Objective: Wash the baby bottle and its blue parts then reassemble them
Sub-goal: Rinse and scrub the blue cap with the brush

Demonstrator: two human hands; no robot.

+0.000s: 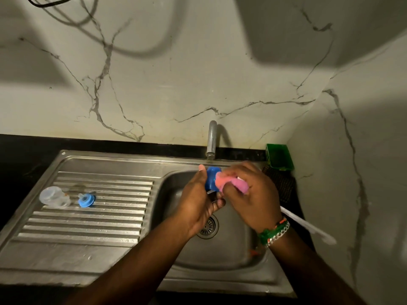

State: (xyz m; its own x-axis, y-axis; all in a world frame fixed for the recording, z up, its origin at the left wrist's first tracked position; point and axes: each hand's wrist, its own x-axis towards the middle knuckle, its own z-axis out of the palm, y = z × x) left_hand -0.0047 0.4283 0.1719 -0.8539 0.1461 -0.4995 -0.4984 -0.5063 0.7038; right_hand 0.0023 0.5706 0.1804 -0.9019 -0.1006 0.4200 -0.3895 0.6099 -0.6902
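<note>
Over the sink basin [220,256], just below the faucet [211,139], the left hand [198,201] curls its fingers around a blue bottle cap [211,178] while the right hand [253,194] grips a pink sponge [233,183] pressed against that cap. The clear baby bottle [54,197] lies on its side at the left edge of the ribbed drainboard [88,225], with 1 blue nipple ring [87,200] just beside it (the 2 look barely apart).

Brushed steel sink [105,256] with ribbed drainer; shiny metal tap [211,139]. Glossy blue plastic cap [211,178], soft pink sponge [239,184]. Clear plastic bottle [54,197]. Smooth veined marble wall [176,84].
</note>
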